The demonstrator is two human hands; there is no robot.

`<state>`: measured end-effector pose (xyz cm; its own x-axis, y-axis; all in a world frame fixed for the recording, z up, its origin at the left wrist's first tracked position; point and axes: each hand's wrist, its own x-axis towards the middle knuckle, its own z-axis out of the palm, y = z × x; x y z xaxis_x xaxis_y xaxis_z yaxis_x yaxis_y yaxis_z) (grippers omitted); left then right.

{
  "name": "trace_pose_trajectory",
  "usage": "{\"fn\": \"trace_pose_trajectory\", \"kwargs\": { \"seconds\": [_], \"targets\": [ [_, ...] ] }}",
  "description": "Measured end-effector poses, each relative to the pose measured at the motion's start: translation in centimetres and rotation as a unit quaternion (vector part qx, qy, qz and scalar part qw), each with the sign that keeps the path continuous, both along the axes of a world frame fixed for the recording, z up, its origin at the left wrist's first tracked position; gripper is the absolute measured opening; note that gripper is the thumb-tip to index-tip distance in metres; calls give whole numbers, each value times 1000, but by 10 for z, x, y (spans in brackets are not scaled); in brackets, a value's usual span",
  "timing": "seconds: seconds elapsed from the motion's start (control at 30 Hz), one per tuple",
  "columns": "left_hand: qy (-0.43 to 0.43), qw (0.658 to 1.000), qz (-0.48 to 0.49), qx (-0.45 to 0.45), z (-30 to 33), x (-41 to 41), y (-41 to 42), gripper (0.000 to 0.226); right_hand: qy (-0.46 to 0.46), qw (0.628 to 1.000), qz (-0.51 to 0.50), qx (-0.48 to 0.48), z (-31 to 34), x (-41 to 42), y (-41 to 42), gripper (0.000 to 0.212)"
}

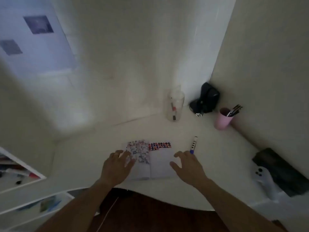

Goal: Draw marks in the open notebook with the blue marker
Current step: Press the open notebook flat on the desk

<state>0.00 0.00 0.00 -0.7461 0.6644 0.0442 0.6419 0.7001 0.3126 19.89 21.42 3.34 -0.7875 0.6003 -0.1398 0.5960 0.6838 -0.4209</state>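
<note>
An open notebook (160, 162) lies on the white desk (83, 156), its upper parts covered with red and blue marks, its lower pages pale. The blue marker (193, 144), white-bodied with a blue end, lies on the desk just right of the notebook. My left hand (115, 166) hovers with fingers spread over the notebook's left page. My right hand (187, 166) is over the notebook's right edge, fingers apart, fingertips close to the marker's near end. Neither hand holds anything.
At the back stand a clear jar (175, 104) with a marker inside, a black object (206, 100) in the corner and a pink cup (223, 118) with pens. A dark case (280, 171) and a white controller (260, 174) lie at the right. Shelves (25, 190) are at the left.
</note>
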Motion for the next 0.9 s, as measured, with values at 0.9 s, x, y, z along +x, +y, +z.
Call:
{"fn": "trace_pose_trajectory", "kwargs": {
  "seconds": [0.9],
  "targets": [
    [79,994,-34,66,-127,-22,2,71,59,986,9,158,-144,18,-4,63]
  ]
}}
